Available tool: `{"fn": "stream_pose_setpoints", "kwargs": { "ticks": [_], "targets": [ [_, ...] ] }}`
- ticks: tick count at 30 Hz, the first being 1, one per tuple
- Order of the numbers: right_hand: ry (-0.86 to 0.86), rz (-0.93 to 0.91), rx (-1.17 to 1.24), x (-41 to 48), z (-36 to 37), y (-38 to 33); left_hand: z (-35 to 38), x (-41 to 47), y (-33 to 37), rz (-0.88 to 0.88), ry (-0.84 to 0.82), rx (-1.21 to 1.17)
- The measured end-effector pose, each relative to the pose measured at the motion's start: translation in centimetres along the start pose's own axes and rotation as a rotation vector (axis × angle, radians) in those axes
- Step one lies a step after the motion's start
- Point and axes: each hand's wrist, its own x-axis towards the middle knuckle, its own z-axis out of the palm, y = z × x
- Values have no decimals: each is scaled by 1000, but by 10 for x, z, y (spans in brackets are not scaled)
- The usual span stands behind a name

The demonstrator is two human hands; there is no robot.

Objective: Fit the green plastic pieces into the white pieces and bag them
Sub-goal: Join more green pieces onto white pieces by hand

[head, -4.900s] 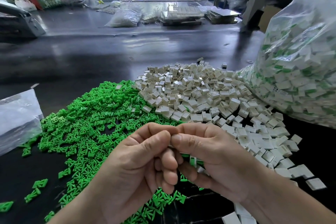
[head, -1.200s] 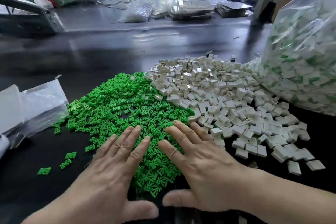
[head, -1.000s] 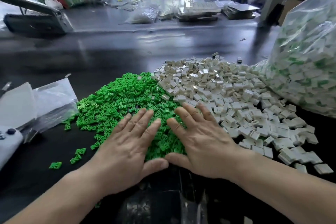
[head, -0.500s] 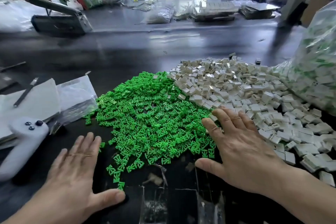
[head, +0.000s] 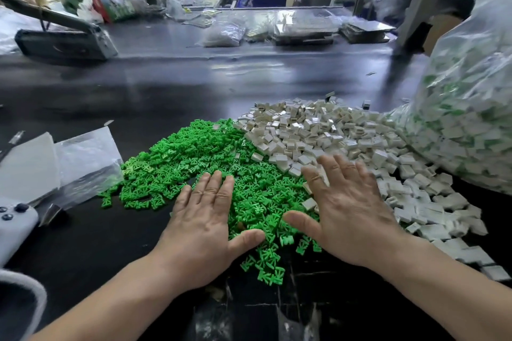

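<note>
Your left grip flat, fingers straight, empty, on near edge of green pieces. Your right grip flat, empty, over seam with white pieces. Green lies ahead-left, white ahead-right on desk: each grip nearest own pile.

Small bright green pronged pieces heaped loose on the dark table, touching on the right a pile of little white square pieces, with a bulging clear bag of white-and-green fitted pieces resting against that pile at far right
</note>
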Motion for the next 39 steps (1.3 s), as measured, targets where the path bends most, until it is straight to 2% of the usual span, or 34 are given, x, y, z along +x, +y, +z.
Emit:
{"fn": "stream_pose_setpoints", "kwargs": {
  "ticks": [5, 11, 14, 17, 20, 22, 25, 30, 39],
  "targets": [
    [-67, 167, 94, 22, 0, 9, -4, 12, 9, -45, 92, -66],
    [46, 16, 136, 27, -6, 0, -13, 22, 23, 90, 214, -176],
    [106, 62, 150, 27, -10, 13, -20, 23, 15, -32, 274, -105],
    [36, 170, 118, 32, -12, 21, -28, 22, 13, -188, 176, 51],
    [51, 63, 100, 31, -8, 11, -27, 20, 25, -141, 99, 114],
    [123, -19, 113, 27, -5, 5, -26, 20, 30, -69, 161, 144],
    [239, -107, 124, 27, -3, 7, -25, 21, 30, 15, 268, 65],
    [379, -215, 171, 29, -3, 9, -28, 24, 32, 54, 339, -55],
    [306, -164, 366, 33, -11, 11, -29, 30, 39, 32, 294, -3]
  ]
}}
